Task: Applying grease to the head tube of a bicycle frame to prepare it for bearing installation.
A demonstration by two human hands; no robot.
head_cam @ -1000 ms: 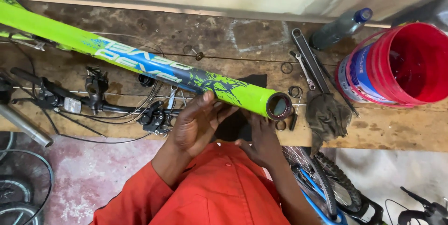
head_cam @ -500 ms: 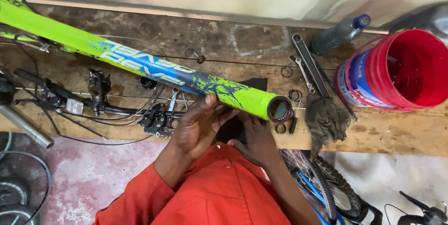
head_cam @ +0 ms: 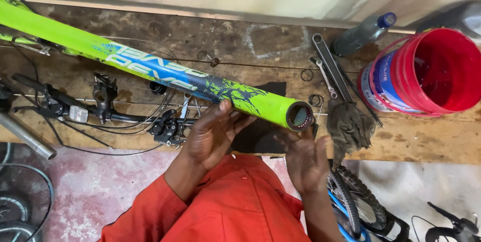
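Sleeves of orange cloth are filling the bottom middle of the frame, and from them both hands are reaching up to the bicycle frame tube [head_cam: 150,69]. The left hand [head_cam: 213,134] is lying with fingers spread against the underside of the green and blue tube, touching it without closing round it. The right hand [head_cam: 305,159] is hovering loose just below the tube's open end [head_cam: 299,116], fingers slack and grasping nothing.

The tube is lying slantwise across the desk [head_cam: 426,144], running from the upper left of the frame down to the middle. It is looking stiff and hard, glossy with paint and likely slippery, and probably light for its length but awkward. A hold under the painted tube near the open end, clear of the cables, is seeming safest.

Handlebars [head_cam: 75,109] with levers and cables are lying left of centre under the tube. A grey rag [head_cam: 350,126], a long wrench [head_cam: 328,66] and small rings [head_cam: 306,75] are sitting right of the open end. Farther off, at the right, a red bucket [head_cam: 381,79] is lying tipped toward the camera, its inside looking bare but shadowed. A capped dark bottle [head_cam: 363,34] is lying near the wall; its contents cannot be told.
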